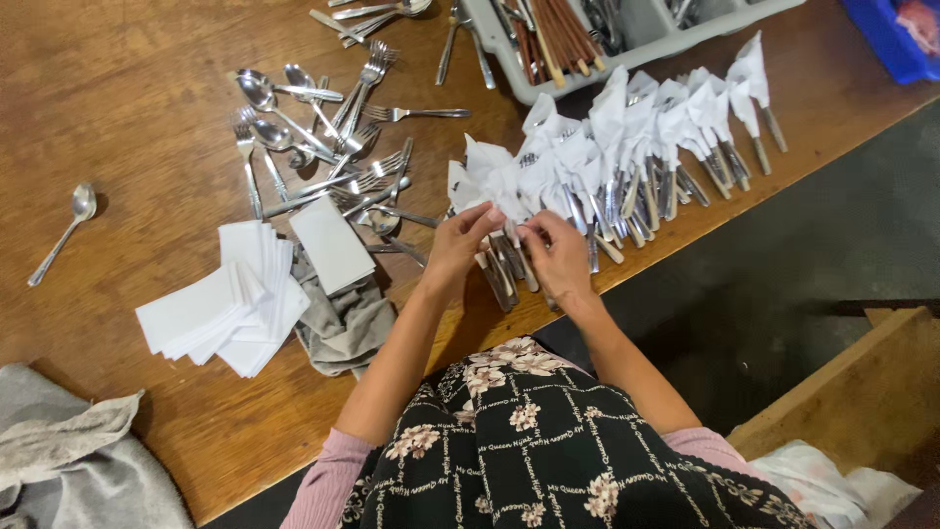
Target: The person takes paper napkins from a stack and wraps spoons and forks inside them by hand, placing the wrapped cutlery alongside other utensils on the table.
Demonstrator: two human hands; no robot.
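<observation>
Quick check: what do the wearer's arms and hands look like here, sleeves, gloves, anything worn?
Both hands are bare: no gloves on the left hand or right hand, and no rings or watch can be made out. Pink sleeves are pushed up near the elbows, forearms uncovered. A black floral-print garment covers the torso.

- A blue package [899,34] lies at the top right corner, on the far end of the wooden table [117,98]. It is bright blue with a patch of red or pink on its top face (only a corner of it is inside the picture, so its full shape cannot be told).
- Apart from that one, the head view shows no labels, signs or screens.
</observation>
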